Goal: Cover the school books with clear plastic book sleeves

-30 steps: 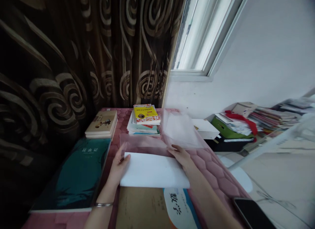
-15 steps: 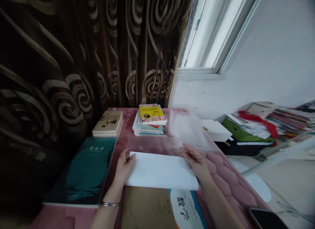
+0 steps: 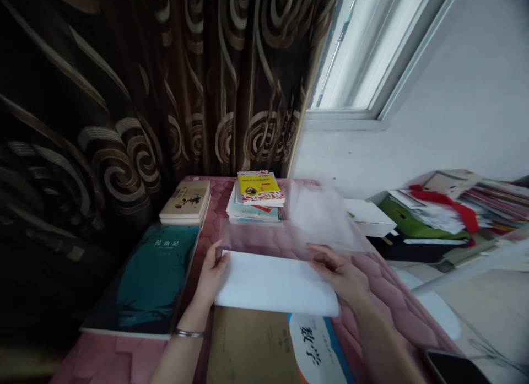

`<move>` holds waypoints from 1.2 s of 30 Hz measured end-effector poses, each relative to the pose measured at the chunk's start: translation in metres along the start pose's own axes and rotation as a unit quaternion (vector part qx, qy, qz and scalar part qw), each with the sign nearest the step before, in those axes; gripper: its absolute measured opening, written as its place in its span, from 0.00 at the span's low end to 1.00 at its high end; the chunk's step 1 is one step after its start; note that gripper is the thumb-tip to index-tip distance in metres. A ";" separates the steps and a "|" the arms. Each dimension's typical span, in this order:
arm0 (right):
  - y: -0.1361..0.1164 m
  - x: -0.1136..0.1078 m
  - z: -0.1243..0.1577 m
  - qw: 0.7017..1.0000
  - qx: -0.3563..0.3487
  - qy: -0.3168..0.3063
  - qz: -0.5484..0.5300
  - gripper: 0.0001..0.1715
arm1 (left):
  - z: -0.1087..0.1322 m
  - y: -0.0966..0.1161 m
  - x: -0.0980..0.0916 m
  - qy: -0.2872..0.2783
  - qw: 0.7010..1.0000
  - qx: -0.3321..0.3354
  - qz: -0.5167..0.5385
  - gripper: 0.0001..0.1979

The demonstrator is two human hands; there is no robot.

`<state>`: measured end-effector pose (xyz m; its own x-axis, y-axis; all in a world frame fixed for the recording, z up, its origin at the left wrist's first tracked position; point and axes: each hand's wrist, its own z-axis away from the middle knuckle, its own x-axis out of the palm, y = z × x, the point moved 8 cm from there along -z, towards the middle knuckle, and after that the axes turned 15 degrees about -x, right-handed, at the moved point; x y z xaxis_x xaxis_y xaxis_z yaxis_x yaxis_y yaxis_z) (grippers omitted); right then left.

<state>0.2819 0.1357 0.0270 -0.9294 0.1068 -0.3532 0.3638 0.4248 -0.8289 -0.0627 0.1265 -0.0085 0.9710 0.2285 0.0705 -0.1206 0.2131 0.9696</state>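
Dim room, with pale light from the window (image 3: 363, 48) at upper right.
The window glares nearly white, while the curtain (image 3: 165, 86) stands in deep shadow, its folds sinking to near black at far left. The white paper (image 3: 275, 285) at lower centre catches cool, soft light; the clear sheet (image 3: 322, 213) beyond it looks hazy. Small print is unreadable, the right hand (image 3: 339, 271) slightly blurred, and wide-angle stretching smears the stacked papers (image 3: 500, 199) toward the right edge.

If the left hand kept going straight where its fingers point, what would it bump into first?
The left hand would probably meet the clear plastic sheet first, and may already touch it; beyond, seemingly the book stack, though depth is unclear.
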 end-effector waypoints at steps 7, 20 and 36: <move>-0.076 0.018 0.004 0.912 -0.190 0.010 0.363 0.16 | -0.003 -0.001 0.003 -0.017 1.000 0.013 -0.004 0.24; -0.104 0.140 0.044 0.842 -0.286 -0.289 0.355 0.35 | 0.005 0.013 0.002 0.001 0.999 0.033 -0.043 0.22; -0.090 0.121 0.035 0.885 -0.208 -0.211 0.358 0.23 | 0.000 0.008 -0.007 0.068 0.994 0.038 -0.082 0.16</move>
<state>0.1390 0.0791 0.0442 -0.3325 0.1746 -0.9268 0.7141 0.6885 -0.1265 -0.0700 0.1265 -0.0007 0.9389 0.3236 -0.1174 0.0580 0.1876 0.9805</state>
